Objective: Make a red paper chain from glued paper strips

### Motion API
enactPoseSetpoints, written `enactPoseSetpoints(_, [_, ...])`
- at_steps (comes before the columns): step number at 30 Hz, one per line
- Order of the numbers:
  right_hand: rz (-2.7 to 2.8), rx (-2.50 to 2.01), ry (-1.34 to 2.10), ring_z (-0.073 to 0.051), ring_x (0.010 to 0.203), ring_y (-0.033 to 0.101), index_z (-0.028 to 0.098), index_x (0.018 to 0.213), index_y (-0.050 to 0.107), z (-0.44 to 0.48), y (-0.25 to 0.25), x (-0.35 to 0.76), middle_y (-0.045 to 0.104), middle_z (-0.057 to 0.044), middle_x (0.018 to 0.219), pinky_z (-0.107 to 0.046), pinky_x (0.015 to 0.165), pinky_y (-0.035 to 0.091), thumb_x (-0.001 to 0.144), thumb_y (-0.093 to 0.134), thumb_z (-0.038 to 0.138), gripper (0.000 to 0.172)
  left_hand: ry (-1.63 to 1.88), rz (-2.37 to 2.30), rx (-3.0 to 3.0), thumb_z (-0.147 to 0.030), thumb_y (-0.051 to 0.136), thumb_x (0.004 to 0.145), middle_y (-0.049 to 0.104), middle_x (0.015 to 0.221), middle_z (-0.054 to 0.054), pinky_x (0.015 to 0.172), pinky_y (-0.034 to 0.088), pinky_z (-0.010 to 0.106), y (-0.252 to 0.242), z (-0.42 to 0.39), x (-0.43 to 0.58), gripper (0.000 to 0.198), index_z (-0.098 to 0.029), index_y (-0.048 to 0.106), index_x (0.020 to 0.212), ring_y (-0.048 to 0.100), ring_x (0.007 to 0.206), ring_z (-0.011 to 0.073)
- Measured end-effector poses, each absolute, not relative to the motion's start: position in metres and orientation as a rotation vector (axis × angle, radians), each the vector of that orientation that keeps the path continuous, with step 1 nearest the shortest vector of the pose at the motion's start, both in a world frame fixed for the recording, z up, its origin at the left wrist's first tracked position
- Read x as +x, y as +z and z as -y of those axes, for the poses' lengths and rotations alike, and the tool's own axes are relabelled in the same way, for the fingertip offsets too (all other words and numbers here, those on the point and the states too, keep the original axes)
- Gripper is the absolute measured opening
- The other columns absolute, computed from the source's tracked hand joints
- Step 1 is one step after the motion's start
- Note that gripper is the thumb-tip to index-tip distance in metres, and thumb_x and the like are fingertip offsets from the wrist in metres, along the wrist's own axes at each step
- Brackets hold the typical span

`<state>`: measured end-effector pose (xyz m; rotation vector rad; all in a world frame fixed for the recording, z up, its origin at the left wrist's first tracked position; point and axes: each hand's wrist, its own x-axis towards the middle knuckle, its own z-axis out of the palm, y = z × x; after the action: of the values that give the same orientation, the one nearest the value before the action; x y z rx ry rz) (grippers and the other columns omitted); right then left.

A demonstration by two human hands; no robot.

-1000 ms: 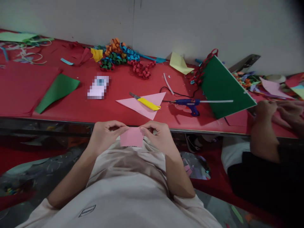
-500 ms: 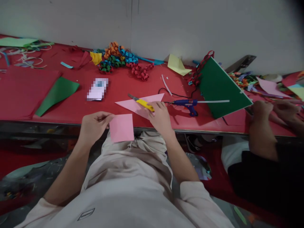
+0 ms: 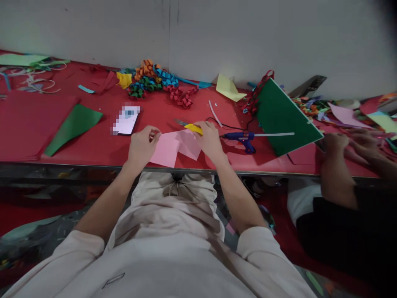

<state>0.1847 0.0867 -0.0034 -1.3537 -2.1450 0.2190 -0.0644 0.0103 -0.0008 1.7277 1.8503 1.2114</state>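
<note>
My left hand [image 3: 143, 145] pinches the upper left corner of a pink paper square [image 3: 166, 151], now over the table's front edge. Just right of it, another pink paper [image 3: 191, 145] lies partly beneath my right hand [image 3: 208, 138]. My right hand is closed round a yellow utility knife [image 3: 194, 128], whose metal end points up and left. A blue glue gun [image 3: 242, 137] with a long white glue stick rests to the right of that hand.
On the red table [image 3: 161, 118] are a phone [image 3: 127, 120], curled paper chains [image 3: 151, 80] and green paper [image 3: 73, 126]. A green board [image 3: 287, 120] leans at the right. Beyond it are another person's hands [image 3: 336, 142].
My left hand has moved up and right with the pink square, bringing it onto the table. My right hand has lifted the knife slightly, and the other pink paper has shifted.
</note>
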Motion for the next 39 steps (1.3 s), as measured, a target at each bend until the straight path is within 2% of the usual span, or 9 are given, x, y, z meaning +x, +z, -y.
enactPoseSetpoints(5, [2.264, -1.358, 0.245, -0.031, 0.122, 0.057, 0.014, 0.125, 0.065, -0.12, -0.005, 0.153, 0.068, -0.017, 0.129, -0.046, 0.104, 0.045, 0.095, 0.052, 0.009, 0.033, 0.85, -1.766, 2.383, -0.037, 0.062, 0.098, 0.061, 0.144, 0.015, 0.11, 0.049, 0.047, -0.002, 0.008, -0.07, 0.032, -0.021, 0.071, 0.124, 0.056, 0.134, 0.0331])
enactPoseSetpoints(9, [2.269, -1.392, 0.225, -0.032, 0.123, 0.057, 0.013, 0.125, 0.066, -0.116, -0.006, 0.145, 0.067, -0.018, 0.129, -0.047, 0.105, 0.045, 0.095, 0.052, 0.011, 0.033, 0.612, -1.433, 2.549, -0.041, 0.066, 0.097, 0.06, 0.151, 0.012, 0.121, 0.041, 0.054, -0.01, 0.034, -0.081, 0.046, -0.023, 0.065, 0.14, 0.054, 0.143, 0.0325])
enactPoseSetpoints(14, [2.313, -1.051, 0.269, -0.026, 0.132, 0.055, 0.02, 0.13, 0.066, -0.059, 0.001, 0.165, 0.066, -0.012, 0.135, -0.043, 0.115, 0.041, 0.099, 0.042, 0.011, 0.039, 0.813, -1.433, 2.434, -0.033, 0.051, 0.104, 0.076, 0.129, 0.007, 0.113, 0.051, 0.044, -0.014, 0.054, -0.085, 0.032, -0.026, 0.076, 0.122, 0.07, 0.124, 0.0255])
enactPoseSetpoints(18, [2.268, -0.924, 0.63, -0.023, 0.139, 0.053, 0.027, 0.143, 0.057, -0.013, 0.001, 0.169, 0.062, -0.011, 0.146, -0.045, 0.118, 0.04, 0.1, 0.055, 0.023, 0.043, 1.192, -1.744, 2.021, -0.043, 0.06, 0.098, 0.082, 0.106, 0.005, 0.091, 0.06, 0.034, -0.006, 0.066, -0.076, 0.028, -0.027, 0.081, 0.107, 0.077, 0.096, 0.0221])
enactPoseSetpoints(22, [1.71, -0.942, 1.109, -0.018, 0.099, 0.069, 0.021, 0.126, 0.061, -0.002, -0.006, 0.156, 0.072, -0.007, 0.109, -0.032, 0.089, 0.056, 0.09, 0.07, 0.042, 0.042, 1.59, -1.796, 1.458, -0.049, 0.074, 0.088, 0.08, 0.087, 0.003, 0.076, 0.06, 0.029, 0.001, 0.067, -0.059, 0.03, -0.021, 0.079, 0.095, 0.074, 0.078, 0.0186])
enactPoseSetpoints(25, [1.473, -0.98, 1.202, -0.013, 0.076, 0.062, 0.02, 0.093, 0.066, -0.003, -0.008, 0.149, 0.068, -0.001, 0.086, -0.026, 0.072, 0.053, 0.084, 0.075, 0.048, 0.031, 1.616, -1.63, 1.306, -0.052, 0.074, 0.088, 0.079, 0.09, 0.005, 0.073, 0.058, 0.026, 0.002, 0.062, -0.052, 0.037, -0.018, 0.077, 0.102, 0.072, 0.079, 0.017])
enactPoseSetpoints(27, [1.418, -1.017, 1.144, -0.011, 0.071, 0.058, 0.02, 0.085, 0.064, -0.003, -0.008, 0.148, 0.065, 0.0, 0.082, -0.025, 0.068, 0.05, 0.083, 0.075, 0.05, 0.032, 1.558, -1.553, 1.285, -0.054, 0.075, 0.087, 0.079, 0.093, 0.007, 0.076, 0.058, 0.027, 0.0, 0.059, -0.052, 0.045, -0.016, 0.075, 0.11, 0.073, 0.082, 0.0179])
enactPoseSetpoints(35, [1.529, -1.09, 1.097, -0.012, 0.066, 0.057, 0.02, 0.098, 0.066, 0.003, -0.016, 0.152, 0.064, 0.002, 0.074, -0.025, 0.064, 0.048, 0.088, 0.07, 0.052, 0.034, 1.509, -1.53, 1.217, -0.058, 0.074, 0.086, 0.077, 0.089, 0.006, 0.074, 0.055, 0.026, -0.015, 0.054, -0.052, 0.049, -0.015, 0.07, 0.11, 0.071, 0.081, 0.0178])
enactPoseSetpoints(39, [1.81, -1.205, 0.763, -0.019, 0.083, 0.066, 0.021, 0.117, 0.068, -0.017, -0.012, 0.163, 0.074, -0.005, 0.093, -0.032, 0.081, 0.053, 0.096, 0.065, 0.045, 0.032, 1.464, -1.646, 1.308, -0.051, 0.067, 0.092, 0.073, 0.088, 0.003, 0.06, 0.047, 0.02, -0.018, 0.049, -0.065, 0.054, -0.02, 0.058, 0.136, 0.062, 0.065, 0.0114])
